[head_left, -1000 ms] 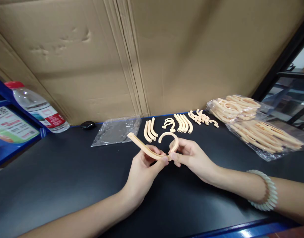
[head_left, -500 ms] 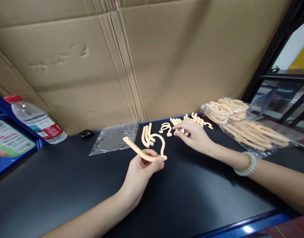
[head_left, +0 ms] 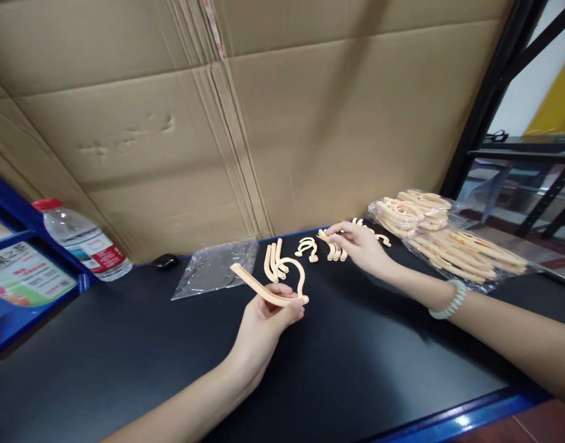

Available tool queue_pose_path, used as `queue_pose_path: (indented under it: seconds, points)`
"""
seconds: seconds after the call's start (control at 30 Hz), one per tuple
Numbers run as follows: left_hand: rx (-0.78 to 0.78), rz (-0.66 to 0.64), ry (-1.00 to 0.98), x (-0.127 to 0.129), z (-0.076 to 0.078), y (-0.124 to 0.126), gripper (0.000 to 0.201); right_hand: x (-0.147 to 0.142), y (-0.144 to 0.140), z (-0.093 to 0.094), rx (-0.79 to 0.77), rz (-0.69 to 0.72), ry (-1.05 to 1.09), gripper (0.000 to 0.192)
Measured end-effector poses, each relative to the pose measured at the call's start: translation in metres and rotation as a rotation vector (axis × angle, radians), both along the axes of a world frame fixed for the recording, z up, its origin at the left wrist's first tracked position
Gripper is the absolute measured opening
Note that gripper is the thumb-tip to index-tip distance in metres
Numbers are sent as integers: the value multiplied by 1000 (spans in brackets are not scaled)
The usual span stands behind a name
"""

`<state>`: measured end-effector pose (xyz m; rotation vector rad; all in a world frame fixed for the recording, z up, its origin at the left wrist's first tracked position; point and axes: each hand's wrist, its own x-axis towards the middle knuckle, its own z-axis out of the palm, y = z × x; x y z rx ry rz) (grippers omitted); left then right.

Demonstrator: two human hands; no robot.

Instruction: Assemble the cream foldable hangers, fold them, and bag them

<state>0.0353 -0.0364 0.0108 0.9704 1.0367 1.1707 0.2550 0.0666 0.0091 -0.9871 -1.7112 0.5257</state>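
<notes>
My left hand (head_left: 270, 320) is closed around a beige plastic part made of a long, gently curved strip (head_left: 259, 288) and a hook-shaped piece (head_left: 300, 271), which meet at the fingertips. Behind it several curved beige strips (head_left: 270, 261) lie side by side on the black table. My right hand (head_left: 358, 246) reaches over a second group of short beige strips (head_left: 336, 252), thumb and fingers pinched at the end of one strip (head_left: 323, 236). Beside that group lie small arched pieces (head_left: 307, 248). More small beige pieces (head_left: 382, 240) are partly hidden behind my right hand.
Clear bags full of beige parts (head_left: 466, 252) lie at the right. An empty-looking clear bag (head_left: 213, 267), a small black object (head_left: 165, 262) and a red-capped water bottle (head_left: 86, 243) stand or lie to the left. A cardboard sheet (head_left: 171, 154) walls off the back.
My right hand has shifted slightly and now pinches a strip's end. The left hand keeps the same hold on its joined part. The view has tilted up a little.
</notes>
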Motion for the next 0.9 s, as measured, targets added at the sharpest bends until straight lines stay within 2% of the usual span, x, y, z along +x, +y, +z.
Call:
queue_pose_path:
  seconds: [0.1,0.17,0.33,0.47,0.53,0.63,0.9]
  points:
    - [26,-21,7,-1,0,-1,34,-4,-18,14,-143,83,340,26]
    - [44,-34,13,-1,-1,-2,32,-10,-32,22,-196,141,483,28]
    - [89,-57,1,-3,-5,-1,33,-26,-56,23,-360,170,624,24]
    - [104,-35,-6,-3,-7,-1,38,-31,-61,14,-510,206,762,54]
    - [105,-43,-2,-3,-7,-1,41,-32,-60,10,-616,306,779,51]
    - [114,-38,14,-4,-5,-1,43,-34,-61,5,-725,410,718,31]
    - [209,-63,67,-5,-2,0,38,-41,-71,-3,-732,487,535,26]
